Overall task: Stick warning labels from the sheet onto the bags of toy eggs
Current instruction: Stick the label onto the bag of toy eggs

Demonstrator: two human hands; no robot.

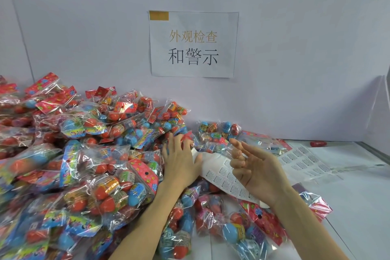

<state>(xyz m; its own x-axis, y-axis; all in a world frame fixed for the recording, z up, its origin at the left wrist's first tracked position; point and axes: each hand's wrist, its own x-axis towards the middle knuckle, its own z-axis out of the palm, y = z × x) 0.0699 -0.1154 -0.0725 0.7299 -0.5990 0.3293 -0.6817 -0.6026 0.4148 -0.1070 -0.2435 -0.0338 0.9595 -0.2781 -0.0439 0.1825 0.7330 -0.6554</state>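
A large heap of clear bags of toy eggs [84, 154] with red and blue headers covers the left and middle of the table. My left hand [181, 162] reaches over the heap, its straight fingers touching a red-headed bag [188, 136]. The curled end of a white label sheet [221, 175] sits in the gap between that hand's thumb and forefinger. My right hand [257, 173] hovers over the sheet, palm turned left, forefinger straight and the other fingers loosely curled. I see no label in it.
A second label sheet [304, 162] lies flat on the white table to the right. A loose red egg [318, 144] sits by the back wall. A paper sign [193, 44] hangs on the wall. More bags [242, 232] lie under my right forearm.
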